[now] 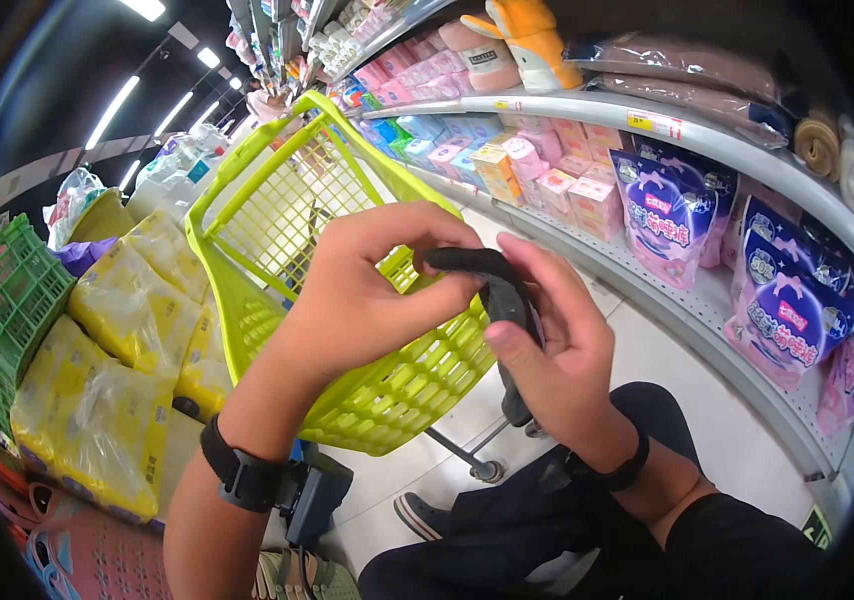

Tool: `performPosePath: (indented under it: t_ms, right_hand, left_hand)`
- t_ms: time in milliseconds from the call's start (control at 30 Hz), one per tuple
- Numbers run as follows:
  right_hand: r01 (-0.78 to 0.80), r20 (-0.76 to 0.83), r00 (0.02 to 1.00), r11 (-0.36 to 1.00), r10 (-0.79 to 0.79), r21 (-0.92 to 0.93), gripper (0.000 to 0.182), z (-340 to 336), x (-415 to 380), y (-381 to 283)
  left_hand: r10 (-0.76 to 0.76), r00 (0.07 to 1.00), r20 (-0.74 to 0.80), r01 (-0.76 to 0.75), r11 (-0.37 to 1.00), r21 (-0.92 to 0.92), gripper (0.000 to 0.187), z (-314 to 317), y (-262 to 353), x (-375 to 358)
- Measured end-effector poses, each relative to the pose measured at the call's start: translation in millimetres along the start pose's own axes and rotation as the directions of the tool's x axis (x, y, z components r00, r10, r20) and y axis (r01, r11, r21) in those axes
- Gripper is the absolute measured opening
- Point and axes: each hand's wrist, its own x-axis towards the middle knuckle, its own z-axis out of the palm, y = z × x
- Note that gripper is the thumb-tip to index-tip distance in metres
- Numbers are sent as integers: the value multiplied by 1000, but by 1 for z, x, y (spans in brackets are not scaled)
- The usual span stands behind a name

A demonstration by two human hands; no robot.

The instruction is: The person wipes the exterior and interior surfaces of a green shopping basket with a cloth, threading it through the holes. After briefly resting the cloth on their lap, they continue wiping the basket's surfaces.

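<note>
Black strap (492,285) sits at the centre of the frame, pinched between both my hands: my left hand (367,290) curls its fingers over the upper end, my right hand (552,340) closes around the lower part with the thumb pressed on it. Just behind them stands a lime green shopping cart (277,210). Yellow wrapped packs (122,340) are stacked at the left of the frame, beside a green crate (2,300). Purple packets (672,215) line the shelf (587,110) at the upper right

Green cart (277,200) close ahead; shelf (647,125) right; floor (647,360) seemingly open.
</note>
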Motion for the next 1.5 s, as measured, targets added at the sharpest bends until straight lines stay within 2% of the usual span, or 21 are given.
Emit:
performPosePath:
  t_ms: [33,100,133,233,300,333,367,433,467,500,567,700,767,833,1000,1100,1300,1500]
  right_hand:
    - [-4,-2,1000,1000,4,-2,55,-3,1,-2]
    - [-110,4,994,991,111,71,45,-9,6,-7]
    - [-70,-10,997,995,71,70,39,-10,7,-3]
    - [-170,-17,985,983,172,62,36,-19,12,-5]
    - [-158,-46,986,985,161,70,31,-21,13,-10]
    - [-159,-2,987,987,159,14,29,-26,14,-10]
    - [-157,44,986,987,159,-43,27,-30,15,-10]
    - [126,171,983,938,-73,-323,29,-36,22,-5]
    - [133,177,981,926,-73,-352,26,-33,20,-7]
    - [140,184,980,914,-74,-381,24,-28,18,-8]
    - [171,169,980,894,-109,-414,24,-25,13,-5]
    - [219,146,974,864,-171,-454,23,-18,10,-3]
    - [219,127,975,859,-180,-463,23,-13,10,-1]
    - [220,110,975,856,-191,-468,22,-12,10,0]
    - [253,135,967,763,-215,-595,24,-12,10,-5]
    - [225,67,971,796,-228,-562,25,-10,9,1]
    - [149,49,988,804,-148,-576,26,-11,7,-4]
    - [149,22,986,828,-163,-540,25,-12,6,-6]
  left_hand:
    - [-2,1000,3,2,1000,-4,21,1,2,2]
    - [23,998,63,-23,1000,-3,22,4,3,7]
    - [20,997,68,-19,1000,-9,22,6,2,8]
    - [28,993,111,-25,999,-29,25,8,-1,11]
    - [-78,997,-15,64,908,-415,26,10,-1,9]
    - [-224,970,-91,166,892,-421,21,6,-3,9]
    - [-223,971,-89,167,894,-416,21,2,-7,10]
    - [-423,885,-196,341,874,-348,21,-5,-15,11]
    - [-516,835,-190,424,824,-375,19,-6,-15,10]
    - [-516,835,-190,424,825,-375,19,-4,-15,9]
    - [-579,803,-140,540,807,-241,19,4,-10,9]
    - [-598,793,-115,575,797,-184,18,6,-7,11]
    - [-637,768,-67,618,763,-189,28,3,-12,11]
    - [-637,768,-66,621,766,-165,29,7,-7,12]
    - [-635,772,-42,623,767,-151,32,10,-2,15]
    - [-634,772,-38,624,768,-144,33,12,-1,17]
    - [-602,796,-63,593,797,-119,34,15,0,19]
    - [-591,806,-42,584,804,-107,33,15,1,20]
